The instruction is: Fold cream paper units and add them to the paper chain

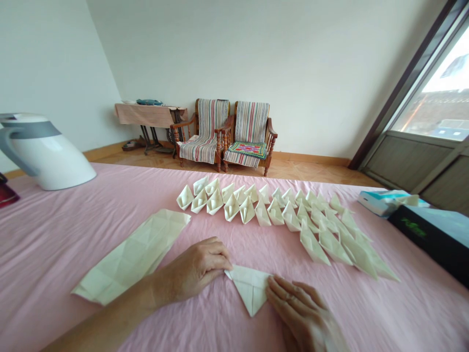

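Pinned flat near the middle of the near edge of the pink-clothed table (54,234), a folded paper triangle (251,291) is held between both hands with its point turned toward the person. The left hand (198,269) is laid at the triangle's upper left corner. Its fingers are drawn together and curled, and the corner seems to be nipped between thumb and forefinger, probably so that the layers are kept from sliding. The right hand (304,313) is spread flat, fingers slightly apart, and only its fingertips are rested on the right slanting edge, likely to keep that crease pressed down. Most of the triangle is thus left bare between the two sets of fingertips, with just its left corner and right edge covered.

A creased paper sheet (135,254) is laid flat just left of the left hand, angled toward the near left corner and within easy reach. Farther back, folded paper boats (274,212) are lined up in close rows from the middle of the table toward its right edge, apparently set apart from the spot under the hands. A white electric kettle (47,154) is stood at the far left corner, and a tissue box (384,201) and a black box (432,239) are placed along the right edge. Two striped armchairs (230,134) are seen by the far wall.
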`<state>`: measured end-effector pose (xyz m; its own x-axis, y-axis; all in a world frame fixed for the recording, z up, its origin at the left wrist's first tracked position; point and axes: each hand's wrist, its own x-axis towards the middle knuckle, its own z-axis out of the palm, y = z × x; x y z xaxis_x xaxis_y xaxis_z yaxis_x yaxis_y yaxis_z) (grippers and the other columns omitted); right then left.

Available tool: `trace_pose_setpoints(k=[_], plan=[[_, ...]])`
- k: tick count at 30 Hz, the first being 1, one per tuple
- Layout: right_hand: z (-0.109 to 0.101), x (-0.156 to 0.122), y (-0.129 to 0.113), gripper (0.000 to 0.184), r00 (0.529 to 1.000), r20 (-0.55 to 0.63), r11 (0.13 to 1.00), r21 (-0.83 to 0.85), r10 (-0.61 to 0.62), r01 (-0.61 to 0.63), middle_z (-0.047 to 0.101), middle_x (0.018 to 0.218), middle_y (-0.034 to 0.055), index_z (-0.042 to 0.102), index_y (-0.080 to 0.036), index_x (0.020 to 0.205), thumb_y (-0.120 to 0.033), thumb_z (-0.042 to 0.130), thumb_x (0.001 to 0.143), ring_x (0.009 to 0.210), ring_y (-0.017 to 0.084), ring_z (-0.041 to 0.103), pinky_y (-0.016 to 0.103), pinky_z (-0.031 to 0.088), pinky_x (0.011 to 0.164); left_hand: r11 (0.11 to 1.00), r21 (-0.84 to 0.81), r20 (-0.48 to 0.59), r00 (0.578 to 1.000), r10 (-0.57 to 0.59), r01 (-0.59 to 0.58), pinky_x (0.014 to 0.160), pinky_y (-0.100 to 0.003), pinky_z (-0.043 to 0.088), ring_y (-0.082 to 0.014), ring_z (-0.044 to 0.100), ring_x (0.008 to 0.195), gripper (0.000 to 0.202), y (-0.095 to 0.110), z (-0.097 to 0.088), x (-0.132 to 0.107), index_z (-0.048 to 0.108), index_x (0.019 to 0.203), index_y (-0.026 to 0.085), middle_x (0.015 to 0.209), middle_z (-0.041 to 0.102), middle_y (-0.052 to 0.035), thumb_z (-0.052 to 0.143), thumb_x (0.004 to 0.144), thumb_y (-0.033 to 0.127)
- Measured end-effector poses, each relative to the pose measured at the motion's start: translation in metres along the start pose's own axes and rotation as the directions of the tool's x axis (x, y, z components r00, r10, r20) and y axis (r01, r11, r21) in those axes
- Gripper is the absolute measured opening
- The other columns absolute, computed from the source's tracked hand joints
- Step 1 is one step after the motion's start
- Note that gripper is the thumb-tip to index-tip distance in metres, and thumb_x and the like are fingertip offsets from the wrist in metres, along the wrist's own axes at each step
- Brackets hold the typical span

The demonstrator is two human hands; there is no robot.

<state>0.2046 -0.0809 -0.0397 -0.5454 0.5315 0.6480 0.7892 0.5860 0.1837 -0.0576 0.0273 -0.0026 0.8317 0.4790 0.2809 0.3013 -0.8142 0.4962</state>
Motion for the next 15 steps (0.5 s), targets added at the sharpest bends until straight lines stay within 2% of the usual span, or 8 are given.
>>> trace_pose_setpoints(k=[5,11,15], plan=[[0.0002,-0.0003,0.0007,0.034,0.999,0.036,0.999,0.029,0.014,-0.015,0.07,0.112,0.0011,0.069,-0.015,0.108,-0.016,0.042,0.086,0.097,0.017,0.069,0.024,0.055,0.075,0.996,-0.073,-0.053,0.997,-0.056,0.052,0.077,-0.025,0.044,-0.016,0.057,0.087,0.012,0.0,0.0034,0.0034,0.069,0.086,0.016,0.087,0.064,-0.004,0.061,0.089,0.008],[0.0007,-0.0003,0.0001,0.034,0.998,0.05,0.999,0.04,0.028,-0.03,0.069,0.114,0.0012,0.069,-0.015,0.107,-0.015,0.041,0.088,0.099,0.018,0.069,0.023,0.055,0.077,0.988,-0.086,-0.068,0.988,-0.138,0.132,0.075,-0.025,0.042,-0.0155,0.056,0.082,0.013,0.0063,0.0047,0.0087,0.064,0.074,0.015,0.078,0.062,-0.001,0.065,0.085,0.008],[0.0005,-0.0021,-0.0015,0.033,0.998,0.045,0.999,0.037,0.037,-0.039,0.07,0.114,0.0008,0.069,-0.016,0.107,-0.015,0.042,0.089,0.098,0.018,0.069,0.023,0.056,0.077,0.977,-0.104,-0.078,0.978,-0.194,0.185,0.075,-0.024,0.041,-0.015,0.057,0.082,0.015,0.0072,0.0072,0.0094,0.063,0.072,0.016,0.078,0.06,-0.0001,0.066,0.083,0.006]])
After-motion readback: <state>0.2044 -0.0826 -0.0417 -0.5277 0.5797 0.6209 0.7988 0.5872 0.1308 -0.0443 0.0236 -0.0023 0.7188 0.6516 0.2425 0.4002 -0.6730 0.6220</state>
